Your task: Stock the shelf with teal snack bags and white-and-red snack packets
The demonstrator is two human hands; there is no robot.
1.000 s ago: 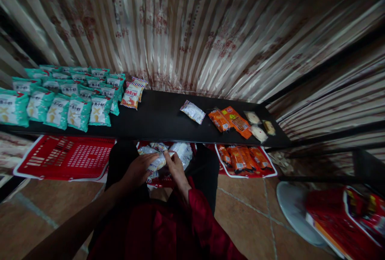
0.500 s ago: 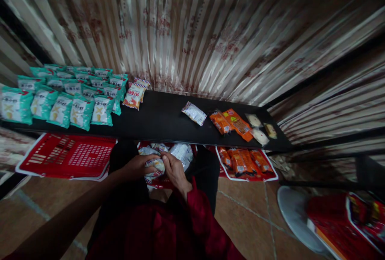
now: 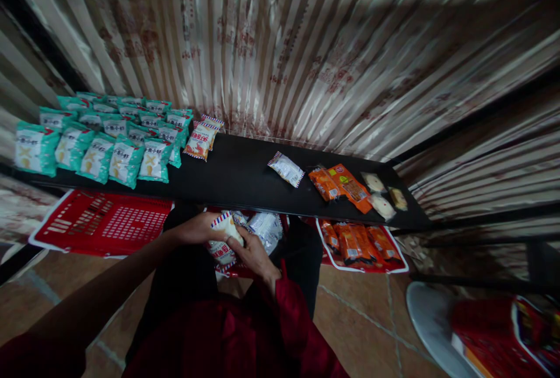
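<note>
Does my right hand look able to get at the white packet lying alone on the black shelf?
Probably yes: nothing on the black shelf blocks the white packet from the front, though the right hand is busy with another packet.

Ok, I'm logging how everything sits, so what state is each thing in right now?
Left hand, closed on the held packet
Right hand, fingers closed on the same packet
Held packet, off the shelf; sealed or open unclear
Teal packets, propped upright in rows
Red-and-white packets, upright, overlapping
Lone white packet, lying down
Orange shelf packets, lying, overlapping
Middle basket, holding packets
Right basket, holding orange packets
</note>
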